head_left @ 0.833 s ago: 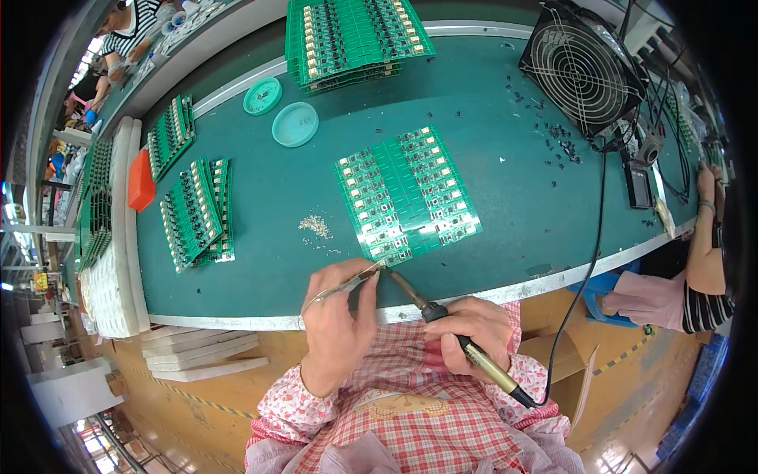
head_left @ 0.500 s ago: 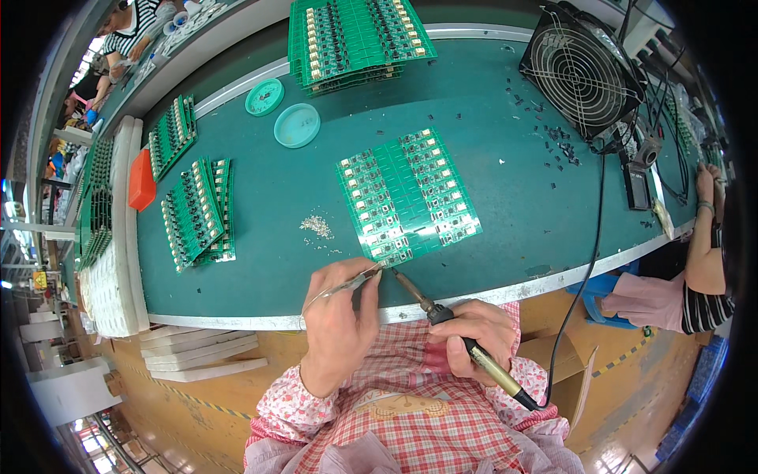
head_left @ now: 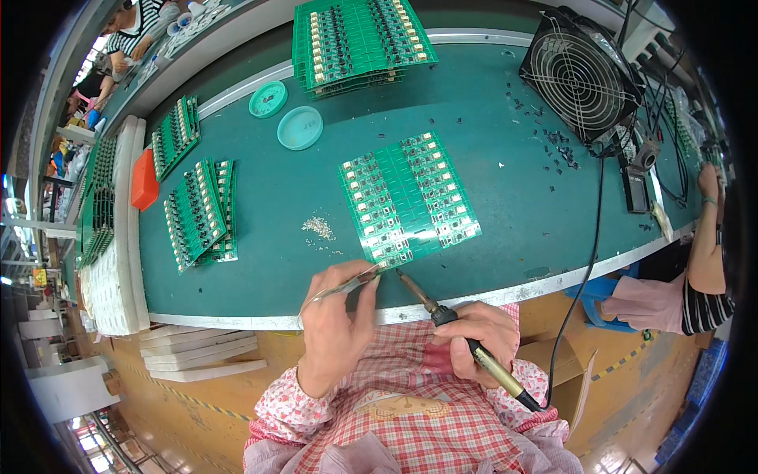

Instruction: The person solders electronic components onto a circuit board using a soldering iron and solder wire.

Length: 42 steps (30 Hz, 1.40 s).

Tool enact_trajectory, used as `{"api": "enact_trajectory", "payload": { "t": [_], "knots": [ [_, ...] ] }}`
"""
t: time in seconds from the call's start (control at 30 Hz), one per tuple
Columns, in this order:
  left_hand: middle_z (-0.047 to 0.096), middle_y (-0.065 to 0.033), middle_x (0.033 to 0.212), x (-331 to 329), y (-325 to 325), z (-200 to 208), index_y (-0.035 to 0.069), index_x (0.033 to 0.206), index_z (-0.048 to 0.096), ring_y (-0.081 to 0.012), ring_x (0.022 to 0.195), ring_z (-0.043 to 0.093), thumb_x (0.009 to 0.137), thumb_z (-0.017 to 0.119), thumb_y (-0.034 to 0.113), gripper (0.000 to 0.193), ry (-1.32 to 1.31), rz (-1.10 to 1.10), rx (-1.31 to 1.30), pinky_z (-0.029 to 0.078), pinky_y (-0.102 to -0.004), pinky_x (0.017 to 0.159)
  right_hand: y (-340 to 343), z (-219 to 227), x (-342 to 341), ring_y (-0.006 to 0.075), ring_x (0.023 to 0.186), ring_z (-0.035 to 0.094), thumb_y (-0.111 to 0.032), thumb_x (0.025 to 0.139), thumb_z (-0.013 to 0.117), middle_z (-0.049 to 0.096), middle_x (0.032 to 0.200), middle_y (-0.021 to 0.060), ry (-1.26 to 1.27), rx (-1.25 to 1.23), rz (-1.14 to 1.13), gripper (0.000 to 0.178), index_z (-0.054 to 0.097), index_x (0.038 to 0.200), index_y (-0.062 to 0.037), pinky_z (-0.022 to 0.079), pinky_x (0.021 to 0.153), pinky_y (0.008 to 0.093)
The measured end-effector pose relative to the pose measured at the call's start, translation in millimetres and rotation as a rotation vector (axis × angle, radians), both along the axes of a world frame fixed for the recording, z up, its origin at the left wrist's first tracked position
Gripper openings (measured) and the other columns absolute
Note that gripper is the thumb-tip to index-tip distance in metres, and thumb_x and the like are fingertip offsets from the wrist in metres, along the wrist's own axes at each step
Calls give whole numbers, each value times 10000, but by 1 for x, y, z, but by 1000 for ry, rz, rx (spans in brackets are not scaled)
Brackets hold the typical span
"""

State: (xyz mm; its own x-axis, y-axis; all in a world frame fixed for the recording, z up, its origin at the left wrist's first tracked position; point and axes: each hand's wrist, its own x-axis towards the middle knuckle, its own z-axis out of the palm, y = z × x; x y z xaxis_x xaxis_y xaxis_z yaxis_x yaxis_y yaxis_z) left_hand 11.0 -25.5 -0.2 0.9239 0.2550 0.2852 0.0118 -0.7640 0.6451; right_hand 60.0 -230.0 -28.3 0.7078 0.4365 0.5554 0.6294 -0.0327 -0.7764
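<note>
Nearest to us is a red-and-white checked apron [head_left: 442, 423], with the two hands just beyond it. We see the right hand [head_left: 483, 330] wrapped around the handle of a soldering iron [head_left: 493, 366], whose tip points to the near edge of a green circuit board panel [head_left: 407, 186]; whether it touches the panel, we cannot tell. The left hand [head_left: 333, 332] grasps metal tweezers [head_left: 341, 290] between thumb and fingers, their tips at the panel's near left corner. The panel itself lies flat on the green tabletop [head_left: 505, 257], in front of both hands, its rows of small parts facing up. Beyond the left hand we find a loose heap of tiny pale components [head_left: 318, 228], and farther left some overlapping boards [head_left: 189, 213] with a red box [head_left: 144, 180] near them. Past these we notice two round turquoise dishes [head_left: 300, 128] side by side. Over on the right, black bits [head_left: 559, 146] lie scattered before a black fan [head_left: 576, 75] with a wire guard. At the back we make out a stack of green boards [head_left: 359, 47] and, past the tabletop at the upper left, a person [head_left: 130, 39] in a striped top
</note>
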Motion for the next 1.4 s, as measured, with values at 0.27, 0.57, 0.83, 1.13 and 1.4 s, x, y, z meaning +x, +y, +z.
{"api": "enact_trajectory", "payload": {
  "t": [0.27,0.57,0.83,1.13,1.4],
  "knots": [
    [712,-139,1027,-5,1,-10,12,1036,648,-305,920,655,828,704,-58,226,-40,56,-196,519,-376,805,4,0,1,209,624,663,-80,924,601,720,700,79,14,0,18,98,671,950,-17,548,582,323],
    [704,-153,1023,-8,4,-13,-25,1046,637,-240,899,698,878,669,-58,174,-57,14,-108,545,-318,799,1,-5,0,229,628,656,-46,837,678,704,731,76,40,65,13,133,720,961,-27,545,556,329],
    [696,-140,1008,-9,6,-17,-25,1029,670,-268,954,697,883,667,-40,147,-101,14,-155,517,-425,965,12,16,41,360,1009,645,-55,859,709,687,1074,158,-165,-447,-449,342,621,1188,-33,500,933,456],
    [703,-132,1008,-10,7,-20,-9,1014,668,-312,961,686,867,684,-23,148,-145,-37,-202,506,-480,1002,34,14,40,355,1076,609,-30,815,769,620,1123,181,49,-421,-554,530,540,1293,-55,457,1002,476],
    [681,-127,1036,-21,10,-20,-8,1060,620,-230,1010,660,902,643,-37,162,-225,-24,-372,496,-398,994,28,31,53,126,922,637,-11,954,626,575,1243,132,539,241,-442,433,434,1342,-42,597,705,251]
  ]
}}
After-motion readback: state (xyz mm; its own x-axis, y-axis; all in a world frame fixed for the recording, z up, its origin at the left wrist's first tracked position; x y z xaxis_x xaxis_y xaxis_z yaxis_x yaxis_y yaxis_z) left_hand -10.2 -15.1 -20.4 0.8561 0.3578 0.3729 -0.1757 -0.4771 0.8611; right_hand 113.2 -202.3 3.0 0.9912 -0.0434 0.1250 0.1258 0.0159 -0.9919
